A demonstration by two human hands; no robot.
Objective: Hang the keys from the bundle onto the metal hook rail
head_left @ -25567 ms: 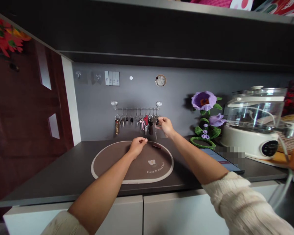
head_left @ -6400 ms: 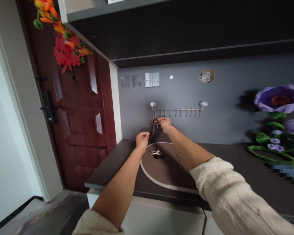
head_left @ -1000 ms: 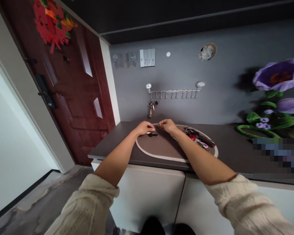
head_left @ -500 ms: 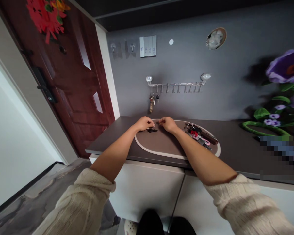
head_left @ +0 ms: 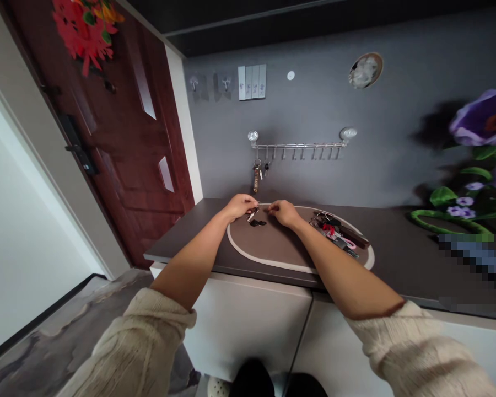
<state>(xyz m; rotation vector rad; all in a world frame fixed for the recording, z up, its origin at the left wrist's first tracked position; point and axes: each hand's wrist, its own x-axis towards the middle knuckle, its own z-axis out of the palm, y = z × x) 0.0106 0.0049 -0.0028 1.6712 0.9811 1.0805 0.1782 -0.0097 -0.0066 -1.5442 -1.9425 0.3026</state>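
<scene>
My left hand (head_left: 240, 207) sits at the far edge of a brown oval mat (head_left: 268, 262), and a small silver key (head_left: 252, 214) sticks out from its fingertips. A dark key fob (head_left: 258, 223) lies on the mat just below that key. My right hand (head_left: 283, 214) rests a little to the right, its fingers pinched together; anything thin between them is hidden. Further right on the mat lies a heap of keys and keychains (head_left: 334, 232), with red and pink pieces in it.
A steel hook rail (head_left: 300, 146) on the grey wall holds a keychain with a brown fob (head_left: 256, 177). The dark countertop (head_left: 190, 231) ends at a front edge above white cabinets. A red door stands left, artificial flowers right.
My left hand has shifted up and to the left, away from the dark fob, and the small key now shows at its fingertips. The gap between my hands has widened slightly.
</scene>
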